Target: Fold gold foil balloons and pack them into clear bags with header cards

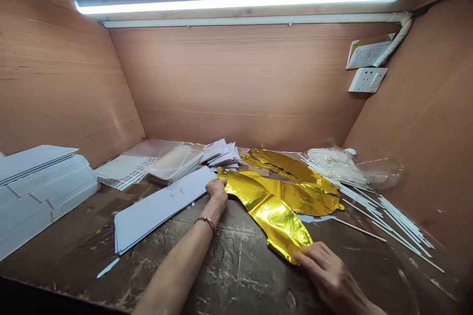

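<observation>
A flat gold foil balloon (pixel 281 202) lies spread across the middle of the worn brown worktop (pixel 236 266). My left hand (pixel 217 191) is stretched forward, its fingers curled shut on the far left edge of the foil. My right hand (pixel 325 266) sits at the near tip of the foil, fingers together pinching that corner against the worktop. A thin bracelet circles my left wrist.
A long stack of white card strips (pixel 158 209) lies left of my left arm. White boxes (pixel 37 187) pile up at far left. Clear bags (pixel 173 160), small white cards (pixel 221 153), bagged white items (pixel 336 162) and loose white sticks (pixel 388 216) line the back and right. Plywood walls enclose the bench.
</observation>
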Available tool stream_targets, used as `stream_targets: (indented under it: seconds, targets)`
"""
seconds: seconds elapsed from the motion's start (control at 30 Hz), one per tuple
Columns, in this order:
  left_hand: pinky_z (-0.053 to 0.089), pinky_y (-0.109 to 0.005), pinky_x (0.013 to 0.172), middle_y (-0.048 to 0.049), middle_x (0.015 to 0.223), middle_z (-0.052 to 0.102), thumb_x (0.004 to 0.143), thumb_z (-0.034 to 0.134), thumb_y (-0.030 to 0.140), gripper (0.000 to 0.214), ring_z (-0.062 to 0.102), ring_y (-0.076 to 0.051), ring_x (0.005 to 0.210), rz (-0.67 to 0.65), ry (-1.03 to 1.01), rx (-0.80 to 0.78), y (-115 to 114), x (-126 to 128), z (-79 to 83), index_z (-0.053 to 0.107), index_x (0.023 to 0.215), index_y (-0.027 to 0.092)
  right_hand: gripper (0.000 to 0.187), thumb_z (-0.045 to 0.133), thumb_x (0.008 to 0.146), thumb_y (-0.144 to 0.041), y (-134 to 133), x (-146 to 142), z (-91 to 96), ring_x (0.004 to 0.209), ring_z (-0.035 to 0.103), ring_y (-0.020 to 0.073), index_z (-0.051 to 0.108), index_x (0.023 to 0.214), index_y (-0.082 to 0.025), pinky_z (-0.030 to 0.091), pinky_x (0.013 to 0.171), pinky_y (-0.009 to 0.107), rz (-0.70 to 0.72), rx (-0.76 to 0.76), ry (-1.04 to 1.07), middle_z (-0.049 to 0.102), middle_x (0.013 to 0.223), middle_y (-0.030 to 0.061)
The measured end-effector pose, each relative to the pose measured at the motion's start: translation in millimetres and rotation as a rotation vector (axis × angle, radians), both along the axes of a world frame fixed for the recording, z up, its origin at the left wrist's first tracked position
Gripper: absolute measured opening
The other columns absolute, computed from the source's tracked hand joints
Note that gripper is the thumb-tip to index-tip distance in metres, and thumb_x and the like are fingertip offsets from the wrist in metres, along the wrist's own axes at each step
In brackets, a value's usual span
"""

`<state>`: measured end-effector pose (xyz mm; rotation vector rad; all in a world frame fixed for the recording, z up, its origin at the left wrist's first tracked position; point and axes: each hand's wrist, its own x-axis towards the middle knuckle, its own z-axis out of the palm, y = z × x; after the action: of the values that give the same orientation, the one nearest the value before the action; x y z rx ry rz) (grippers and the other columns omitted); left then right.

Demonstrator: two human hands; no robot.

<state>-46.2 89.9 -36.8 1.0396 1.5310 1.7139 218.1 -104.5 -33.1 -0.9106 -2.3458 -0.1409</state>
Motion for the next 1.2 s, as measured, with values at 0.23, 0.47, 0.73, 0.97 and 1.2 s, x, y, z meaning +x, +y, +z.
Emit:
stream_targets:
  seconds: [0.23,0.47,0.73,0.97,1.2]
  targets:
    - [0.041,-0.022,0.056,0.0011,0.062,0.054,0.065,0.050,0.020,0.005,0.052,-0.011,0.059,0.019,0.175,0.051,-25.0,9.2,28.5,0.051,0.068,0.016,0.018,0.042,0.078,-0.008,-5.9,0.1,-6.8,0.066,0.050,0.0163,0.055,0.079,-0.021,0.040,0.060,0.032,-0.142,-0.144,0.118,0.057,0.071,0.0044]
    - [0.036,-0.035,0.083,-0.0098,0.087,0.057,0.078,0.037,0.016,0.015,0.049,-0.021,0.090,-0.821,1.355,0.703,-112.8,65.2,36.0,0.052,0.077,0.016,0.024,0.039,0.076,-0.004,-5.3,-9.2,-2.8,0.063,0.048,0.0155,0.056,0.082,-0.020,0.040,0.063,0.034,-0.085,-0.001,-0.002,0.057,0.067,0.0047]
    - [0.037,-0.032,0.077,-0.0071,0.087,0.054,0.076,0.041,0.018,0.012,0.046,-0.019,0.083,-1.040,1.574,0.532,-120.3,76.8,6.5,0.048,0.086,0.016,0.032,0.036,0.077,-0.004,-9.1,-12.5,4.8,0.078,0.055,0.0180,0.057,0.094,-0.021,0.044,0.071,0.033,-0.060,0.036,-0.032,0.063,0.082,0.0067]
    - [0.033,-0.028,0.087,-0.0050,0.093,0.054,0.083,0.037,0.023,0.015,0.047,-0.016,0.090,-1.169,1.381,0.517,-112.6,80.9,15.3,0.050,0.088,0.018,0.025,0.036,0.079,-0.006,-12.0,-10.6,2.7,0.068,0.053,0.0144,0.058,0.087,-0.015,0.042,0.064,0.029,-0.025,0.099,-0.047,0.060,0.071,0.0053]
    - [0.027,-0.036,0.096,-0.0104,0.125,0.040,0.075,0.042,0.056,0.064,0.036,-0.025,0.115,-1.311,1.127,0.367,-116.4,68.9,24.0,0.030,0.125,0.019,0.018,0.043,0.080,-0.010,11.6,-1.6,38.4,0.071,0.050,0.0143,0.057,0.089,-0.017,0.036,0.071,0.032,-0.101,0.048,0.143,0.061,0.077,0.0044]
